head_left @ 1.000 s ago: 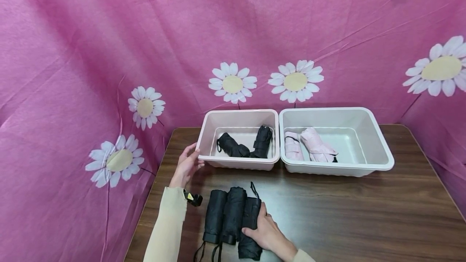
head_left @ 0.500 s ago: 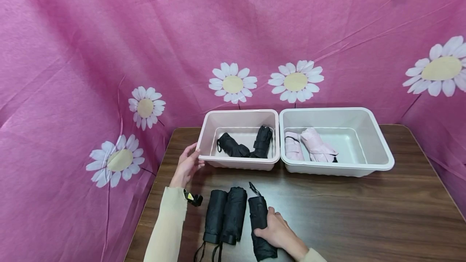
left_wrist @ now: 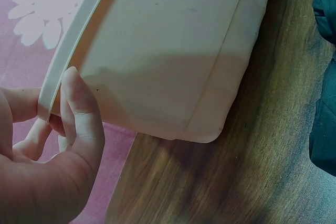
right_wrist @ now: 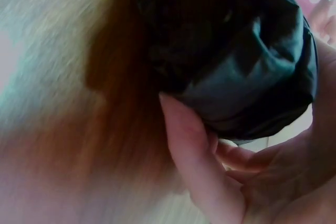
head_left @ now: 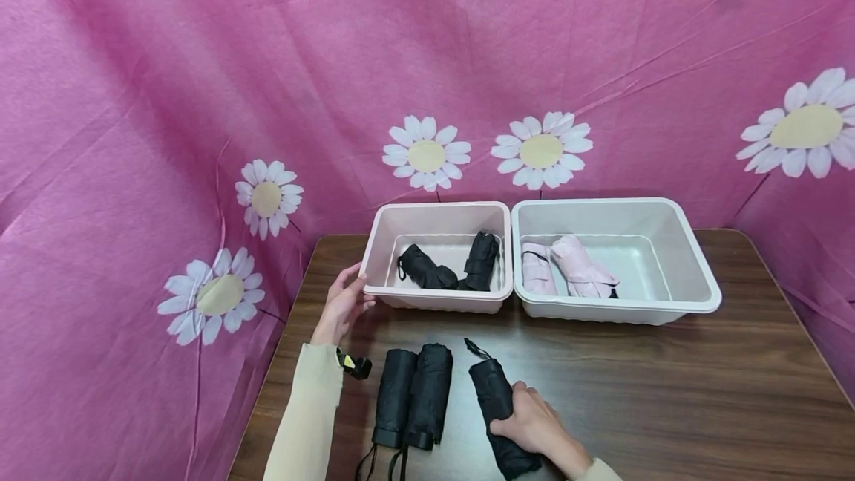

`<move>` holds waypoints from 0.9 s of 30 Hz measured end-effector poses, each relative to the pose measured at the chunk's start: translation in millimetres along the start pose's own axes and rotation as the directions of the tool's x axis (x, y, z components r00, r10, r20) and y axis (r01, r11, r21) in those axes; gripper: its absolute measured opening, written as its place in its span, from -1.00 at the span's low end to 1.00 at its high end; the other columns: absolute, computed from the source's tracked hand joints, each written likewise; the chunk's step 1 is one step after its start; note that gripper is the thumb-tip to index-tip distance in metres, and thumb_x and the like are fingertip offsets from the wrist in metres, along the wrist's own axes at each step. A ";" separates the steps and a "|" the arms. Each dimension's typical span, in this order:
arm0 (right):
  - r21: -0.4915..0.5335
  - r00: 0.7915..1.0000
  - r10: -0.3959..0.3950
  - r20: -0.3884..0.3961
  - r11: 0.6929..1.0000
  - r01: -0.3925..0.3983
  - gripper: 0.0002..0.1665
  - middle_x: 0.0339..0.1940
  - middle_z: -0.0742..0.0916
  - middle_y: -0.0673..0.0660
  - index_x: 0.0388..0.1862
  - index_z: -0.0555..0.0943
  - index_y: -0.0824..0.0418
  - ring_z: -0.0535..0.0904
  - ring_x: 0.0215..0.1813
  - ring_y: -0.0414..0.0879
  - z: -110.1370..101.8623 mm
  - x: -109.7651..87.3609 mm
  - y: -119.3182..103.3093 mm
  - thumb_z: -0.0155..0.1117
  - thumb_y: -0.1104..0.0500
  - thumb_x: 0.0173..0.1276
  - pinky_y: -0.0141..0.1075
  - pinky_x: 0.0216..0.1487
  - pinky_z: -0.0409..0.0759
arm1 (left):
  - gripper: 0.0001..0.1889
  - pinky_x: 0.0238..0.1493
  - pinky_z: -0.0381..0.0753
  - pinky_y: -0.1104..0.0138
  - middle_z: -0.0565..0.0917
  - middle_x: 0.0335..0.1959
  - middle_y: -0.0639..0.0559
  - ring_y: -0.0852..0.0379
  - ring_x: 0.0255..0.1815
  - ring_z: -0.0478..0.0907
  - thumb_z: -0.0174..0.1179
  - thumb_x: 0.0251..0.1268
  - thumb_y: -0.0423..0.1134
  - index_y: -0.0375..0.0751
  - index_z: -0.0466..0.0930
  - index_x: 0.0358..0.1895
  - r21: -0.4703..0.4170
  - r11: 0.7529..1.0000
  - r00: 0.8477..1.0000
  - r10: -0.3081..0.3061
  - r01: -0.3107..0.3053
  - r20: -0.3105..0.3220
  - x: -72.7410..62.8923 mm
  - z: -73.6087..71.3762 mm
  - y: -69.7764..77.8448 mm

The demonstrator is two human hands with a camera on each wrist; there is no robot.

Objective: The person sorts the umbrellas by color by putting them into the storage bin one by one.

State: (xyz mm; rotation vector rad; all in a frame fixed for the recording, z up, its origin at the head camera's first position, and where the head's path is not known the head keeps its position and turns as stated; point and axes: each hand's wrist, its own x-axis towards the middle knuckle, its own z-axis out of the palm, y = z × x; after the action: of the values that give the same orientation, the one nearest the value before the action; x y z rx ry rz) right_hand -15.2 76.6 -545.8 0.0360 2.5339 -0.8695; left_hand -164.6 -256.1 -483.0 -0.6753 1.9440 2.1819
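Note:
A folded black umbrella [head_left: 493,396] with a wrist strap is gripped by my right hand [head_left: 537,427] at the front of the table. Up close in the right wrist view, my fingers and thumb wrap around the dark fabric of this umbrella [right_wrist: 247,61]. Two more folded black umbrellas [head_left: 394,399] lie side by side to its left, straps toward me. My left hand [head_left: 339,306] pinches the front left corner of the smaller pale bin [head_left: 437,293]; the left wrist view shows thumb and fingers on either side of its rim [left_wrist: 56,72].
Inside the smaller bin lie two black umbrellas [head_left: 481,262]. A larger whitish bin [head_left: 614,310] stands right beside it, with two pink umbrellas [head_left: 580,267] at its left end. Behind the wooden table [head_left: 668,392] hangs a pink cloth [head_left: 467,43] with daisies.
My right hand has drawn one black umbrella to the right, away from the other two, and its lower end has swung rightward. My left hand has stayed on the bin.

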 end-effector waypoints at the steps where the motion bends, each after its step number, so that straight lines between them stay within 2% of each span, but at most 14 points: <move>1: -0.002 1.000 0.001 -0.002 1.000 -0.001 -0.36 -0.46 0.53 0.11 -0.24 0.44 0.29 0.44 -0.47 -0.02 -1.3 -0.2 1.4 0.42 -0.04 -0.26 -0.19 -0.49 0.40 | -0.50 -0.44 0.64 0.37 0.56 -0.31 -0.13 0.23 -0.62 0.51 0.04 0.45 -0.29 -0.07 0.24 0.41 0.003 1.000 1.000 0.000 0.000 0.000 0.0 0.1 0.1; 11: -0.016 0.998 0.035 0.045 0.999 -0.034 -0.44 -0.47 0.52 0.11 -0.33 0.47 0.25 0.44 -0.47 -0.04 -10.3 -0.7 8.6 0.41 -0.06 -0.24 -0.23 -0.50 0.38 | -0.54 -0.45 0.63 0.40 0.56 -0.28 -0.15 0.22 -0.61 0.53 0.02 0.46 -0.29 -0.03 0.28 0.38 0.018 1.000 1.000 -0.012 0.012 -0.012 -2.4 1.2 1.8; 15: -0.030 0.999 0.022 0.035 0.999 -0.021 -0.48 -0.48 0.52 0.10 -0.39 0.48 0.22 0.42 -0.49 -0.05 -9.5 -1.1 10.3 0.41 -0.07 -0.25 -0.23 -0.51 0.37 | -0.53 -0.48 0.62 0.42 0.56 -0.28 -0.12 0.22 -0.61 0.53 0.01 0.46 -0.30 -0.04 0.27 0.39 0.017 1.000 1.000 -0.013 0.013 -0.012 -3.0 1.2 1.2; 27: -0.038 1.000 0.006 0.007 0.999 -0.006 -0.48 -0.54 0.55 0.06 -0.36 0.48 0.19 0.43 -0.52 -0.07 -8.6 -3.9 9.2 0.42 -0.08 -0.24 -0.23 -0.53 0.37 | -0.54 -0.48 0.62 0.42 0.54 -0.26 -0.08 0.23 -0.62 0.52 0.00 0.47 -0.30 -0.05 0.26 0.38 0.001 1.000 1.000 -0.009 0.009 -0.004 -2.3 1.1 1.4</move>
State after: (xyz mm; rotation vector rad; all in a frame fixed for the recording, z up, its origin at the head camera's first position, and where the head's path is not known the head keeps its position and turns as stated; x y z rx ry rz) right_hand -13.7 89.5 -543.4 0.0279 2.5415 -0.8175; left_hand -163.3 -254.8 -480.7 -0.6880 1.9397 2.1762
